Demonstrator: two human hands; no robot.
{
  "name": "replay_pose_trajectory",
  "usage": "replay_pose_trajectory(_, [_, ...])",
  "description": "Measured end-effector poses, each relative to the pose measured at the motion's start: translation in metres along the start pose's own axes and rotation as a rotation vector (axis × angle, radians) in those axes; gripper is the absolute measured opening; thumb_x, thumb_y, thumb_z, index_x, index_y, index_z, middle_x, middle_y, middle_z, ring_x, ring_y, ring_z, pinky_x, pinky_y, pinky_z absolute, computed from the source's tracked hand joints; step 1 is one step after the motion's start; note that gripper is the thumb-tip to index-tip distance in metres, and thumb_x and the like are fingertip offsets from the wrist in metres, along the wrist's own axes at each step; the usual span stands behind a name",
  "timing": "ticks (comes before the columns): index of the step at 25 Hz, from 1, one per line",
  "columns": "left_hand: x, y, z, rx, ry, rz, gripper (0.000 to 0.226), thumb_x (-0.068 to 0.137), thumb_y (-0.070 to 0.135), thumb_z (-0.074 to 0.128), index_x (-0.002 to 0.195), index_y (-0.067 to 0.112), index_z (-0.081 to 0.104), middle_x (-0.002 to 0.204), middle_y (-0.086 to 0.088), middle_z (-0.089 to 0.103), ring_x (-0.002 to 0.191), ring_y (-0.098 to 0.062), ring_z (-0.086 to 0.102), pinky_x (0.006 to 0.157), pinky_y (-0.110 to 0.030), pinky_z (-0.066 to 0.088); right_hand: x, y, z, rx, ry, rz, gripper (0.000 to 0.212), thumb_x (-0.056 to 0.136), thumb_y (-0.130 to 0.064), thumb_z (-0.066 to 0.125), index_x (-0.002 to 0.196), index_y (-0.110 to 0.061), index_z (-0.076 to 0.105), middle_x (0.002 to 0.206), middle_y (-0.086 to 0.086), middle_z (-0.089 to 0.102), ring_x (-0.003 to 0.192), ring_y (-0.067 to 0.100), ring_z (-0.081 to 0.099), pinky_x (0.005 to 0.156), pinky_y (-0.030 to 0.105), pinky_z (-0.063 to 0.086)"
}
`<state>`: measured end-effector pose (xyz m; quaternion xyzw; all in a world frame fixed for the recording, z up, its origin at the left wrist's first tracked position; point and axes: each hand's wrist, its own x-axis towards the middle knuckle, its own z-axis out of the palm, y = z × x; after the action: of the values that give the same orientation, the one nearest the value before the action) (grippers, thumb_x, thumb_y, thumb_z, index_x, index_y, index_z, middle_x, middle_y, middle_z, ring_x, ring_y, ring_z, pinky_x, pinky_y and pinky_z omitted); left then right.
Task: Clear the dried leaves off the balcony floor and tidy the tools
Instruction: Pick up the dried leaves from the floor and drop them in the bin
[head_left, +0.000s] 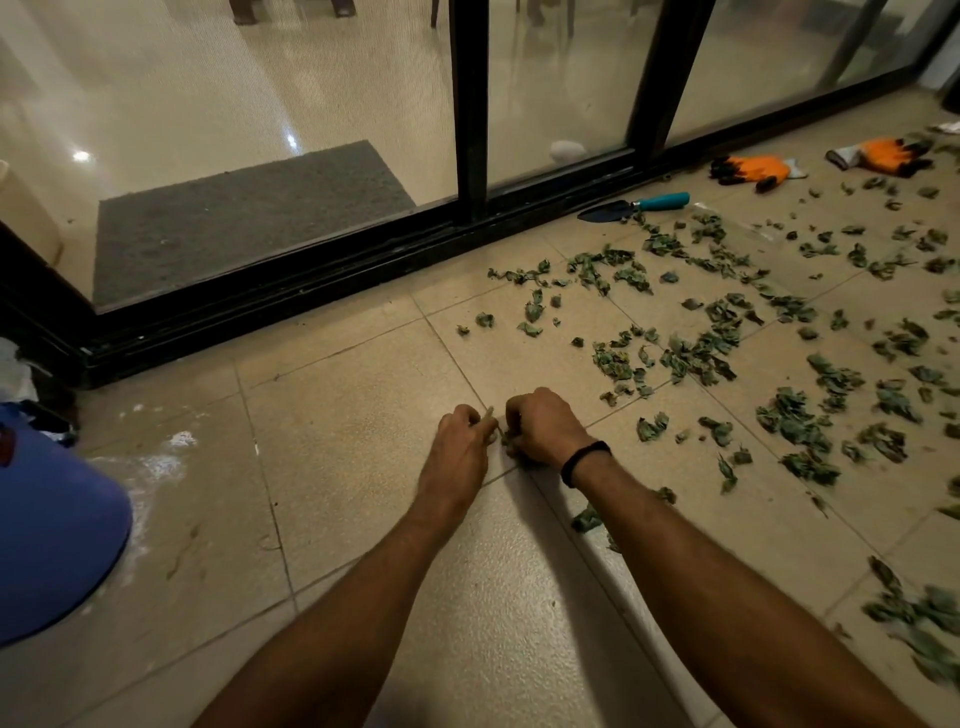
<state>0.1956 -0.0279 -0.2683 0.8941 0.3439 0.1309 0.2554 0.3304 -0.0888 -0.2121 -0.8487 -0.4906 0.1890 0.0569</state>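
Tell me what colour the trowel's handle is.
Teal; the trowel handle lies by the door track, seen in the head view.

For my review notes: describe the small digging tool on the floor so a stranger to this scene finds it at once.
Follow the black sliding-door track rightward, just past the middle door post. The hand trowel lies on the tiles beside it, dark blade pointing left. Its teal handle sets it apart from the orange gloves further right and the dried leaves in front.
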Motion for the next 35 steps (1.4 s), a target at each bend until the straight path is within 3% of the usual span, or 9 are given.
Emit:
replay_pose_trajectory(4, [0.003, 0.001, 0.001, -0.103, 0.115, -0.205, 0.021, 0.096, 0.014, 0.055, 0.104, 0.019, 0.073, 0.096, 0.004, 0.064, 0.091, -0.016, 0.061, 0.071, -0.02, 0.048, 0.002, 0.0, -0.004, 0.101, 0.094, 0.03, 0.011, 0.084, -0.005, 0.065, 0.089, -0.006, 0.075, 0.094, 0.014, 0.073, 0.093, 0.03, 0.066, 0.075, 0.032, 0.05])
replay_pose_trajectory(7, [0.011, 0.008, -0.022, -0.244, 0.218, -0.297, 0.019, 0.093, 0.006, 0.063, 0.104, 0.01, 0.078, 0.103, -0.005, 0.076, 0.095, -0.016, 0.069, 0.088, -0.021, 0.052, 0.004, -0.004, -0.012, 0.287, 0.139, 0.116, 0.009, 0.086, -0.012, 0.07, 0.089, -0.007, 0.077, 0.089, 0.01, 0.075, 0.087, 0.024, 0.069, 0.077, 0.03, 0.054])
replay_pose_trajectory(10, [0.014, 0.012, -0.073, -0.389, 0.336, -0.369, 0.015, 0.094, 0.009, 0.067, 0.103, 0.01, 0.078, 0.102, -0.003, 0.076, 0.094, -0.012, 0.068, 0.081, -0.009, 0.047, 0.008, -0.017, -0.028, 0.67, 0.175, 0.208, 0.005, 0.082, -0.01, 0.075, 0.08, -0.007, 0.078, 0.081, 0.006, 0.076, 0.075, 0.015, 0.073, 0.079, 0.031, 0.06])
replay_pose_trajectory(14, [0.007, 0.011, -0.171, -0.469, 0.484, -0.315, 0.013, 0.092, 0.015, 0.07, 0.102, 0.016, 0.079, 0.092, 0.003, 0.076, 0.086, -0.01, 0.069, 0.083, -0.03, 0.058, 0.013, -0.067, -0.055, 1.14, 0.135, 0.205, 0.006, 0.08, 0.0, 0.077, 0.078, -0.004, 0.074, 0.09, 0.015, 0.075, 0.076, 0.019, 0.074, 0.078, 0.035, 0.062])
replay_pose_trajectory(18, [-0.031, -0.006, -0.281, -0.429, 0.671, -0.25, 0.012, 0.089, 0.02, 0.072, 0.098, 0.02, 0.08, 0.085, 0.009, 0.076, 0.077, -0.005, 0.069, 0.081, -0.031, 0.059, 0.007, -0.174, -0.084, 1.398, 0.027, -0.036, 0.007, 0.083, 0.006, 0.071, 0.09, 0.007, 0.068, 0.088, 0.017, 0.068, 0.079, 0.023, 0.068, 0.071, 0.026, 0.06])
replay_pose_trajectory(24, [-0.12, -0.077, -0.434, -0.061, 0.903, -0.473, 0.01, 0.085, 0.024, 0.074, 0.093, 0.021, 0.08, 0.083, 0.001, 0.077, 0.078, -0.012, 0.07, 0.082, -0.034, 0.058, -0.022, -0.381, -0.091, 1.27, 0.058, -0.5, 0.005, 0.083, -0.012, 0.076, 0.088, -0.012, 0.077, 0.079, 0.004, 0.075, 0.077, 0.016, 0.073, 0.076, 0.032, 0.06])
replay_pose_trajectory(28, [-0.163, -0.136, -0.467, 0.006, 0.659, -0.868, 0.016, 0.081, 0.024, 0.076, 0.095, 0.018, 0.079, 0.085, -0.015, 0.076, 0.086, -0.036, 0.072, 0.081, -0.04, 0.058, -0.049, -0.477, -0.057, 0.945, 0.053, -0.733, 0.016, 0.082, -0.024, 0.076, 0.095, -0.015, 0.078, 0.084, 0.003, 0.076, 0.079, 0.019, 0.073, 0.078, 0.04, 0.059])
replay_pose_trajectory(30, [-0.172, -0.148, -0.462, 0.005, 0.559, -0.968, 0.03, 0.074, 0.027, 0.073, 0.102, 0.017, 0.078, 0.092, -0.02, 0.075, 0.091, -0.041, 0.071, 0.087, -0.05, 0.059, -0.05, -0.486, -0.042, 0.864, -0.065, -0.692, 0.027, 0.086, -0.023, 0.074, 0.111, -0.012, 0.074, 0.093, 0.006, 0.075, 0.085, 0.023, 0.073, 0.079, 0.036, 0.06])
replay_pose_trajectory(35, [-0.149, -0.126, -0.45, 0.057, 0.775, -0.806, 0.025, 0.087, 0.028, 0.065, 0.106, 0.019, 0.078, 0.106, -0.01, 0.076, 0.102, -0.034, 0.069, 0.094, -0.043, 0.054, -0.034, -0.432, -0.061, 1.29, -0.219, -0.463, 0.019, 0.093, -0.003, 0.064, 0.111, 0.001, 0.07, 0.089, 0.011, 0.069, 0.078, 0.021, 0.068, 0.081, 0.044, 0.061])
